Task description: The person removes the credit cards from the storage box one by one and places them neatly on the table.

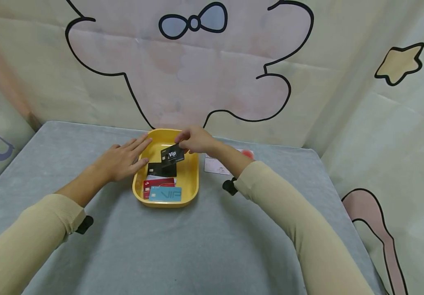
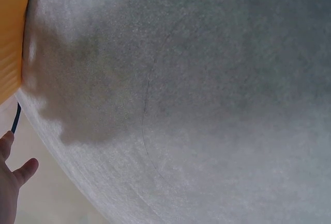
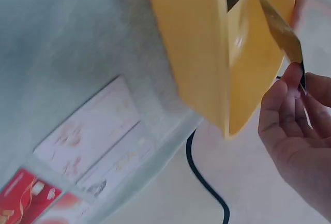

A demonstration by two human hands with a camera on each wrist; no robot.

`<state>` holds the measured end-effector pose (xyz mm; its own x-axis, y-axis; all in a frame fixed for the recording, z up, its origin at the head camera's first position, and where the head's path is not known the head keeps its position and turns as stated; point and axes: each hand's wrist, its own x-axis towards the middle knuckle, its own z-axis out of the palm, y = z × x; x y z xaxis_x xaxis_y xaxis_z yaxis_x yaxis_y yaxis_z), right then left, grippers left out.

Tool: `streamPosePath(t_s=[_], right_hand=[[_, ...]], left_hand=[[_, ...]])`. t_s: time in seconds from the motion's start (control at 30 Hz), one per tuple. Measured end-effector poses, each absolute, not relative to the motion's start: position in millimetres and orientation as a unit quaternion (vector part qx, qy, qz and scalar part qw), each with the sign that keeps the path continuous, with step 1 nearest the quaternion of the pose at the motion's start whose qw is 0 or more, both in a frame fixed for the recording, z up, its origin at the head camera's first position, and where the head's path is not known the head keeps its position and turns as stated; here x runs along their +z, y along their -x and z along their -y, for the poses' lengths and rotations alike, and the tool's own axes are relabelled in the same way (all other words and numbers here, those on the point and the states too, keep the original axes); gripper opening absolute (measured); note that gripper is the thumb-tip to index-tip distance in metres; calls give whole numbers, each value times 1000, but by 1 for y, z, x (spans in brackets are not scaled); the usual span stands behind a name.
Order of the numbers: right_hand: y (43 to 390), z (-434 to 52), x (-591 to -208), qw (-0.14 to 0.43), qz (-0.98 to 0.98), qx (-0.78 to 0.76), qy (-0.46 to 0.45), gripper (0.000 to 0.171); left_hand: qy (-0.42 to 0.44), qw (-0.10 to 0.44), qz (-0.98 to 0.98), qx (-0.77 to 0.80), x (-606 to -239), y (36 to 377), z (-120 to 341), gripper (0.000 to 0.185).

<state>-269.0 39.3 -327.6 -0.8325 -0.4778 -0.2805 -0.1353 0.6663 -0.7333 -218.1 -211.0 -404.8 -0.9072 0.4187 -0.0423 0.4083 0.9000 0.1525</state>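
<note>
Head view: the right hand pinches a black card by its upper edge and holds it tilted over the yellow tray. The left hand lies flat, fingers straight, against the tray's left rim. More cards lie stacked in the tray. Risk: the grip covers one edge only, so the card may slip and drop outside the tray.

Left wrist view: only the grey tabletop, a strip of tray and two fingertips show. Grip state cannot be confirmed here.

Right wrist view: fingers hold the card edge-on near the tray wall. Risk: the card may strike the rim and shift the tray if the left hand bears too lightly. White paper lies beside the tray.
</note>
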Motion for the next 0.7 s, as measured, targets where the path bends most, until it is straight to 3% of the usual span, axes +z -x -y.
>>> streamPosePath(t_s=[0.7], right_hand=[[253,-107,-305,211,-888,-350,210,20]], left_hand=[[-212,29,-975,68,-405,216,210,72]])
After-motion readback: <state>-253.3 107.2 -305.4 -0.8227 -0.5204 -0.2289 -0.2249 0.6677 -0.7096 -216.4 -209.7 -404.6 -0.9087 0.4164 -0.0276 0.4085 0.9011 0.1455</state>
